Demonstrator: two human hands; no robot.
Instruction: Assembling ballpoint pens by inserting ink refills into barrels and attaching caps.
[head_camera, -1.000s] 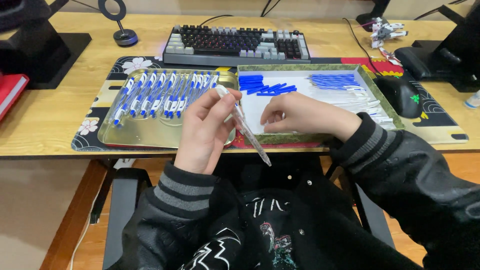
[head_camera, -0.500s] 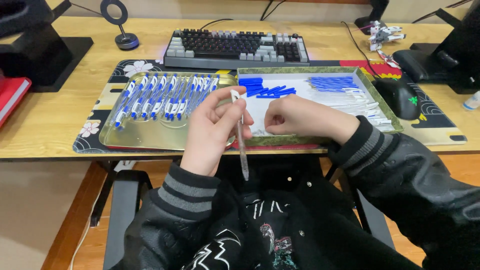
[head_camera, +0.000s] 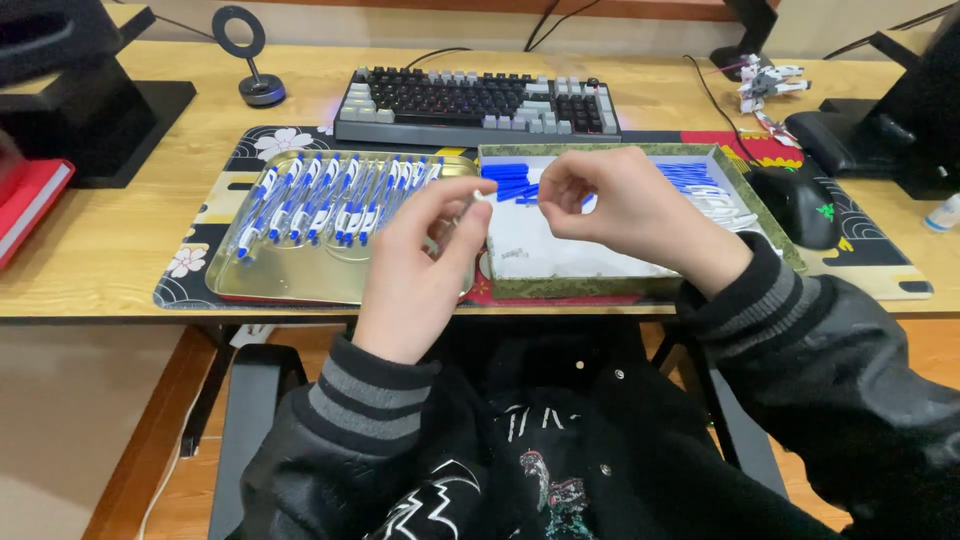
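My left hand (head_camera: 420, 265) is closed around a clear pen barrel (head_camera: 468, 207), which it holds upright above the desk's front edge. My right hand (head_camera: 625, 205) hovers just to its right with thumb and forefinger pinched on a small blue pen part (head_camera: 586, 199), barely visible between the fingers. Behind my left hand lies a gold metal tray (head_camera: 300, 280) with several assembled white-and-blue pens (head_camera: 330, 200) in a row. Behind my right hand is a green-rimmed box (head_camera: 600, 285) holding blue caps (head_camera: 510, 180) and white parts (head_camera: 725, 210).
A keyboard (head_camera: 478, 105) sits behind both trays on a patterned desk mat (head_camera: 200, 255). A black mouse (head_camera: 800, 205) lies to the right, a small toy figure (head_camera: 765, 85) behind it. Monitor stands occupy both far corners; a red book (head_camera: 30, 205) lies at the left edge.
Both hands have risen from the desk edge toward the trays. The barrel, earlier hanging down from my left hand, is now drawn up into it, and my right hand has come up pinched beside it.
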